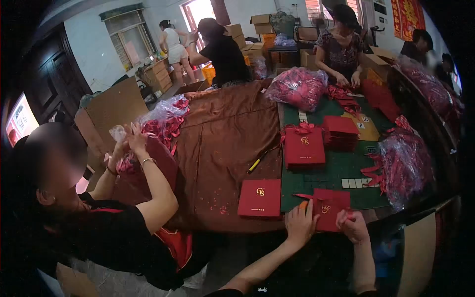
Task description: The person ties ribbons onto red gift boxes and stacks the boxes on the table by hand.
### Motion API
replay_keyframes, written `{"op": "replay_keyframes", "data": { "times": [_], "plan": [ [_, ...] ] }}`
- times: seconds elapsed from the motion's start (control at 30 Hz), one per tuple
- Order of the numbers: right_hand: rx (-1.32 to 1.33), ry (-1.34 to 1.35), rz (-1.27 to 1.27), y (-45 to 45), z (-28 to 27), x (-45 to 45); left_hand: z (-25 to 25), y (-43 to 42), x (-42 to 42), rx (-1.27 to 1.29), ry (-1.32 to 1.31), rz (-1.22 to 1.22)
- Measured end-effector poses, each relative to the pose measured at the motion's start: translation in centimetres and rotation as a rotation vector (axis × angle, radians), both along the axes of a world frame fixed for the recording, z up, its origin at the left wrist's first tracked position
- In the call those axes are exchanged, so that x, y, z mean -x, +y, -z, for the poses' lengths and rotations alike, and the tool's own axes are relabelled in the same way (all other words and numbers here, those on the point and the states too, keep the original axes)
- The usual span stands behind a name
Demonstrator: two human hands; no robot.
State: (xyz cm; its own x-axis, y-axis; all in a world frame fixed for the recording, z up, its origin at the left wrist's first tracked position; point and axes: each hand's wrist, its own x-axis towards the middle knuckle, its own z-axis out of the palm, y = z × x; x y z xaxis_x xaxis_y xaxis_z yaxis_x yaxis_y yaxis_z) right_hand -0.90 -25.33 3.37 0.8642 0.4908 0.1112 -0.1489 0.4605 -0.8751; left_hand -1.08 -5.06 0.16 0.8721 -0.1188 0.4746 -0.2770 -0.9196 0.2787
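A red gift bag point(332, 199) with a gold logo lies at the near edge of the table. My left hand point(301, 221), with an orange band on one finger, grips its left edge. A strip of red ribbon point(303, 196) sticks out beside those fingers. Over the bag's right side, my right hand point(353, 226) is closed with fingers curled; whatever is pinched in it is hidden. Just left of my hands sits a stack of red bags point(259, 198) with the same gold logo. Farther back stands a taller stack point(304, 147) with ribbon on top.
A plastic sack of red ribbons point(406, 166) lies at right, another sack point(297, 89) at the back. A yellow marker point(255, 164) rests on the brown cloth point(217, 133). At left a co-worker's hands point(129, 141) handle a plastic bag; another person point(341, 49) works across the table.
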Motion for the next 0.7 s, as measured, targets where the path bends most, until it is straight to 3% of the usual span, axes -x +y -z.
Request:
{"op": "replay_keyframes", "data": {
  "times": [0.07, 0.17, 0.23, 0.33, 0.4, 0.47, 0.53, 0.57, 0.67, 0.7],
  "plan": [
    [0.582, -0.180, 0.426, 1.0, 0.5, -1.2, 0.4, -0.3, 0.7, 0.032, -0.003, -0.026],
    [0.486, -0.099, 0.548, 2.9, 4.6, -2.7, 1.8, -0.7, 1.0, 0.080, 0.039, 0.022],
    [0.571, -0.187, 0.537, 4.0, 4.2, -2.4, 1.7, -0.5, 0.9, 0.116, 0.049, 0.034],
    [0.394, -0.068, 0.503, 3.9, 4.6, -2.1, 1.2, -0.6, 0.7, 0.185, 0.175, 0.051],
    [0.410, -0.071, 0.519, 3.7, 4.3, -1.9, 1.7, -0.7, 0.1, 0.688, 0.282, 0.228],
    [0.424, -0.072, 0.532, 3.7, 4.2, -1.8, 1.4, -0.2, -0.1, 0.756, 0.415, 0.244],
    [0.318, -0.077, 0.565, 3.6, 4.5, -1.7, 0.6, 0.4, -0.5, 1.018, 0.511, 0.310],
    [0.320, -0.077, 0.561, 3.5, 4.9, -1.7, -0.1, 0.9, -0.8, 0.910, 0.721, 0.242],
    [0.326, -0.087, 0.598, 3.2, 6.0, -1.9, 0.3, 1.2, -1.0, 0.821, 0.773, 0.246],
    [0.335, -0.111, 0.569, 3.2, 5.9, -1.9, 1.2, 0.9, -1.1, 0.713, 0.635, 0.242]
  ]
}}
